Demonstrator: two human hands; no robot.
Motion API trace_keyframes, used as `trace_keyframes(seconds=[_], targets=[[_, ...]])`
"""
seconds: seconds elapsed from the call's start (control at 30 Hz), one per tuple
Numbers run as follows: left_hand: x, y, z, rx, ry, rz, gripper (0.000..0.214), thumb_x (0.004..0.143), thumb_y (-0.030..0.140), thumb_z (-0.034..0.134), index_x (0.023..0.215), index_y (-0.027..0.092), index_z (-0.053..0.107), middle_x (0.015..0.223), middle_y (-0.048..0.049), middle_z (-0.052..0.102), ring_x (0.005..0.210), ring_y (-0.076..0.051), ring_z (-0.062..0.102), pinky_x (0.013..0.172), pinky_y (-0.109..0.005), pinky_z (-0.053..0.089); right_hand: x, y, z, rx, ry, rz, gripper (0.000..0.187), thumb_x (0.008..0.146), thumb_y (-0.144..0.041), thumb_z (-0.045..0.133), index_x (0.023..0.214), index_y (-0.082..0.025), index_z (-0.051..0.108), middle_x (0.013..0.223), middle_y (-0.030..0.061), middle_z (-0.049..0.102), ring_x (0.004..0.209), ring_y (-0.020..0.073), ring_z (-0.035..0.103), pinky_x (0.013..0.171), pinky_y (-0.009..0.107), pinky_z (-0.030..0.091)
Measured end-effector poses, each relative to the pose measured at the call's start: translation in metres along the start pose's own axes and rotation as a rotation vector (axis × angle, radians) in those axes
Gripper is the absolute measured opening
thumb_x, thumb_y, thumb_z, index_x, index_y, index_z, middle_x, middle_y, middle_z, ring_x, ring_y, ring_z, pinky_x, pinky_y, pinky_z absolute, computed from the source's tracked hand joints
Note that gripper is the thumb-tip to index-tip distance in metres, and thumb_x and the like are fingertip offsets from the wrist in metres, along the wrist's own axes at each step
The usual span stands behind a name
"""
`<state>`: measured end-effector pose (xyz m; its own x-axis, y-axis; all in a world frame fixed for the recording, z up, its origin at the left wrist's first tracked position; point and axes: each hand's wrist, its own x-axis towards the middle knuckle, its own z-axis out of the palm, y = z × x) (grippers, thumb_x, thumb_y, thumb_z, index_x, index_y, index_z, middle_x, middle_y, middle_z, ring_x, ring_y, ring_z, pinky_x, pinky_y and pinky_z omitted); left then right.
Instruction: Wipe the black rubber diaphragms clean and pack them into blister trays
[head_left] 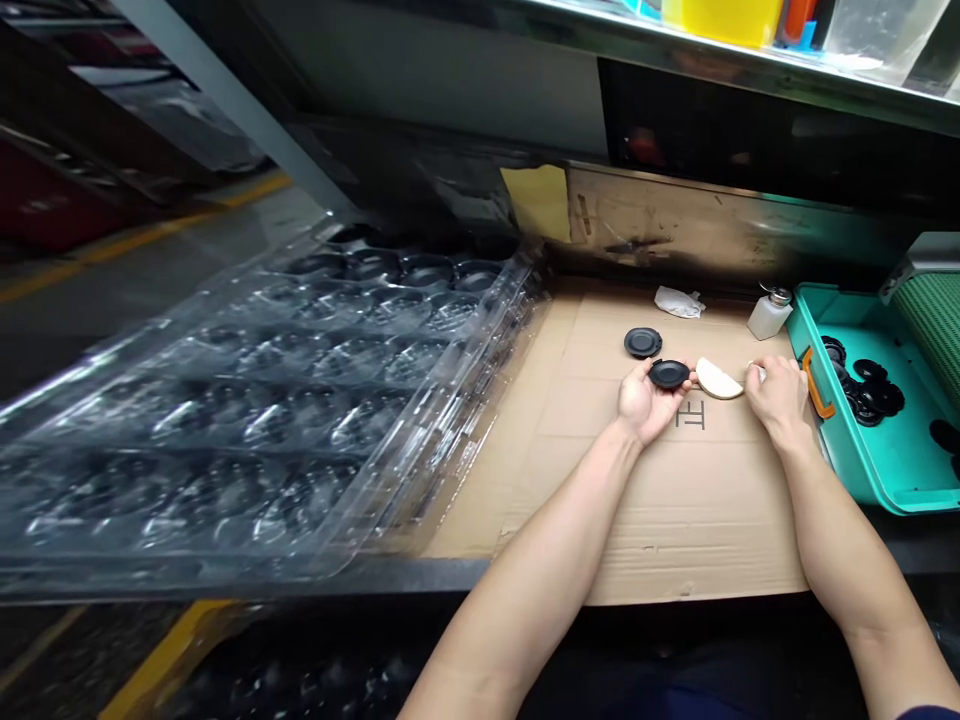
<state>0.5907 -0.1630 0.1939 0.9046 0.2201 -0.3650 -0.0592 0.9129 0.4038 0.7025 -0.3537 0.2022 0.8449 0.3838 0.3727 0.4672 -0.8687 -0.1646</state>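
My left hand (649, 402) lies palm up on the cardboard sheet (675, 520), cradling a round black rubber disc (669, 374) on its fingers. My right hand (780, 395) grips the edge of a white half-round pad (718, 379), probably folded cloth, which reaches towards the black disc. A small white piece shows at my right fingertips, too small to identify. Another black disc (643, 342) rests on the cardboard just beyond my left hand.
A teal bin (806, 345) with several black discs (868, 390) stands right of my right hand. A plastic bottle (769, 315) and crumpled white cloth (679, 301) sit behind. Large clear blister trays (247, 400) fill the left. A metal shelf (712, 50) runs overhead.
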Motion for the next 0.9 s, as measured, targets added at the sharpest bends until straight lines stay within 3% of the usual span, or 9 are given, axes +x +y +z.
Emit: trace_keyframes(seconds=[0.1,0.3,0.5,0.6,0.67,0.77,0.9], targets=[[0.001,0.001,-0.001,0.014,-0.011,0.006,0.049,0.103,0.041,0.037,0.114,0.007,0.070,0.114,-0.0244,0.073,0.104,-0.031,0.072,0.076,-0.037,0.059,0.001,-0.001,0.005,0.025,-0.005,-0.020,0.029,0.098,-0.031,0.049,0.099,-0.019,0.076,0.103,0.0130,0.074,0.101,0.0311,0.059,0.086,0.041,0.036],[0.000,0.001,-0.003,0.034,-0.075,-0.012,0.050,0.103,0.041,0.039,0.117,0.006,0.071,0.115,-0.0234,0.073,0.091,-0.027,0.071,0.073,-0.035,0.059,0.001,-0.005,0.005,0.088,0.033,-0.048,0.033,0.099,-0.035,0.047,0.104,-0.019,0.075,0.104,0.0126,0.073,0.099,0.0294,0.060,0.086,0.039,0.038],[0.000,0.001,-0.005,0.036,-0.096,-0.029,0.048,0.102,0.041,0.040,0.118,0.008,0.072,0.119,-0.0228,0.072,0.095,-0.028,0.072,0.077,-0.037,0.059,0.000,-0.003,-0.002,-0.011,0.048,0.019,0.034,0.100,-0.034,0.046,0.108,-0.017,0.075,0.109,0.0175,0.069,0.106,0.0339,0.055,0.090,0.044,0.038],[0.000,0.001,-0.005,0.061,-0.109,-0.017,0.046,0.102,0.042,0.040,0.114,0.010,0.072,0.121,-0.0220,0.073,0.099,-0.030,0.073,0.069,-0.036,0.057,-0.008,-0.015,-0.003,0.005,0.085,-0.113,0.043,0.101,-0.044,0.051,0.132,-0.019,0.067,0.136,0.0199,0.060,0.120,0.0380,0.049,0.095,0.048,0.039],[0.000,0.003,-0.006,0.071,-0.109,0.011,0.043,0.101,0.039,0.041,0.112,0.011,0.071,0.122,-0.0204,0.073,0.102,-0.031,0.073,0.066,-0.035,0.055,-0.014,-0.024,0.000,0.048,0.000,-0.265,0.047,0.101,-0.049,0.055,0.139,-0.024,0.063,0.143,0.0171,0.058,0.121,0.0373,0.048,0.099,0.051,0.038],[0.001,0.007,-0.007,0.064,-0.094,0.063,0.038,0.098,0.034,0.043,0.114,0.013,0.070,0.125,-0.0190,0.072,0.109,-0.032,0.072,0.071,-0.036,0.056,-0.019,-0.033,0.007,0.095,-0.140,-0.361,0.037,0.102,-0.044,0.056,0.132,-0.026,0.068,0.124,0.0147,0.067,0.111,0.0338,0.053,0.104,0.053,0.038],[0.005,0.006,-0.007,0.033,-0.046,0.130,0.037,0.092,0.029,0.045,0.115,0.012,0.069,0.121,-0.0184,0.074,0.113,-0.033,0.071,0.086,-0.043,0.058,-0.025,-0.044,0.006,0.313,-0.036,-0.275,0.039,0.104,-0.040,0.050,0.136,-0.022,0.066,0.119,0.0144,0.067,0.110,0.0306,0.056,0.104,0.047,0.043]])
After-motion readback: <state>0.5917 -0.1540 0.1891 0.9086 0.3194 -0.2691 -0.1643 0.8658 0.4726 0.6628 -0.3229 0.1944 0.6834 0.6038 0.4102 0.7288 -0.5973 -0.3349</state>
